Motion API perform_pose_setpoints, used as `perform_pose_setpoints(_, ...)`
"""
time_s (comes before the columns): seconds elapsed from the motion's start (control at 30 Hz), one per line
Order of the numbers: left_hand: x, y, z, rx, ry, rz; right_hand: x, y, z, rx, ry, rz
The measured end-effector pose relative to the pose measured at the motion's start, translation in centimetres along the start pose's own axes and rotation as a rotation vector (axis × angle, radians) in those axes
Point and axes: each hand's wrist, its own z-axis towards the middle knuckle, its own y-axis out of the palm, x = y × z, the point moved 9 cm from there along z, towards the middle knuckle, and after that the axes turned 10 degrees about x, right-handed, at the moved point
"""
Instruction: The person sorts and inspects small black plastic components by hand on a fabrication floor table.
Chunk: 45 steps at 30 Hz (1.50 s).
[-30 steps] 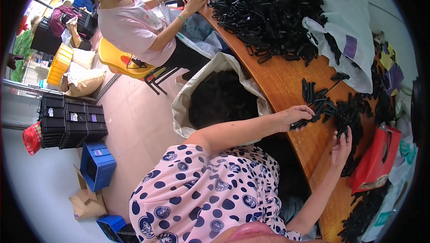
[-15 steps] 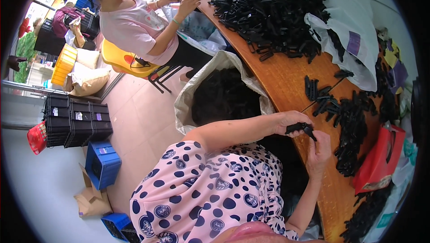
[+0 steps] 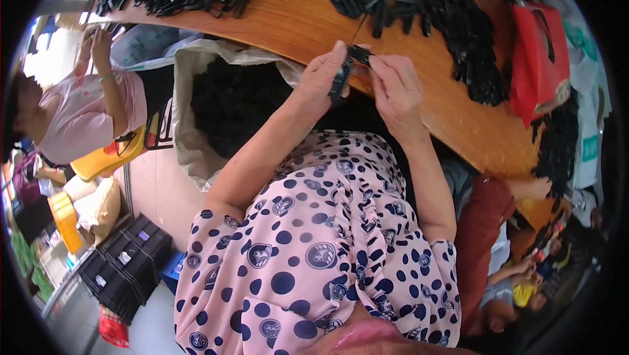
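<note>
Nothing is legible. Pale and purple labels (image 3: 124, 258) mark black crates (image 3: 133, 275), left of and below the grip of the left hand (image 3: 320, 80); green print (image 3: 590, 149) shows on a white bag (image 3: 585, 173), right of the right hand (image 3: 398, 91); round emblems (image 3: 321, 255) dot the garment (image 3: 300, 297) below both.

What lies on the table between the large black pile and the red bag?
Loose black pieces lie there on the table, some close to the red bag; the head view shows this.

held pieces (image 3: 339, 84): black | tabletop (image 3: 288, 18): orange-brown | bag (image 3: 524, 86): red | garment (image 3: 303, 224): pink, navy dots | sack (image 3: 185, 93): off-white
</note>
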Motion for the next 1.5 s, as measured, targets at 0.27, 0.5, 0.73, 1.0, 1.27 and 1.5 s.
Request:
perform_pose_setpoints(0.27,0.4,1.3,-0.6,0.164,0.267,0.233,-0.3,-0.1,-1.1,0.037,-0.036,-0.133)
perform_pose_setpoints(0.5,1.6,0.4,-1.6,0.207,0.310,0.219,0.1,-0.6,-1.0,0.054,0.200,-0.060)
perform_pose_setpoints(0.73,3.4,0.1,-3.0,0.193,0.357,0.176,3.8,4.2,-5.8,-0.110,1.007,0.605)
perform_pose_setpoints(1.0,9.0,-8.0,-8.2,0.314,0.478,1.497,8.3,0.8,-3.8,-0.137,0.784,0.239)
perform_pose_setpoints(1.27,9.7,4.4,-2.3,0.135,0.989,1.491,16.5,-4.0,0.9,-0.147,0.384,-0.780)
perform_pose_setpoints(1.5,4.8,8.5,8.4,0.155,0.825,1.800,17.1,-3.2,0.6,-0.088,0.523,-0.661)
